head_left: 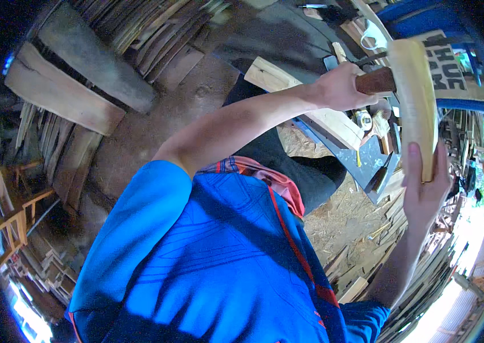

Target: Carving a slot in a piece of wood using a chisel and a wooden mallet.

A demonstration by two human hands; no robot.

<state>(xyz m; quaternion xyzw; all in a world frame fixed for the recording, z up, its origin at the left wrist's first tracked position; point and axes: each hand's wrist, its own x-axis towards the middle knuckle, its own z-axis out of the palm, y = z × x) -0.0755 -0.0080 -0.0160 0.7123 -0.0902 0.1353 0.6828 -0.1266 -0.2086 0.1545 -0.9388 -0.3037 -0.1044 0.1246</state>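
My left hand [342, 86] grips a short dark-brown wooden piece [376, 80], which reaches to a pale, slightly curved wooden board [411, 91] held upright at the right of the head view. My right hand [425, 180] holds that board by its lower end, thumb on one side and fingers on the other. Behind my left hand and wrist lie a long pale plank [330, 128], a yellow tape measure [362, 119] and small tools and offcuts on a dark work surface [350, 160].
Long boards [64, 91] and stacked planks lean at the upper left, near wooden frames [19, 223] at the left edge. A lettered panel [451, 68] stands behind the held board. Wood scraps [345, 257] lie on the floor, with more stacked timber at the right.
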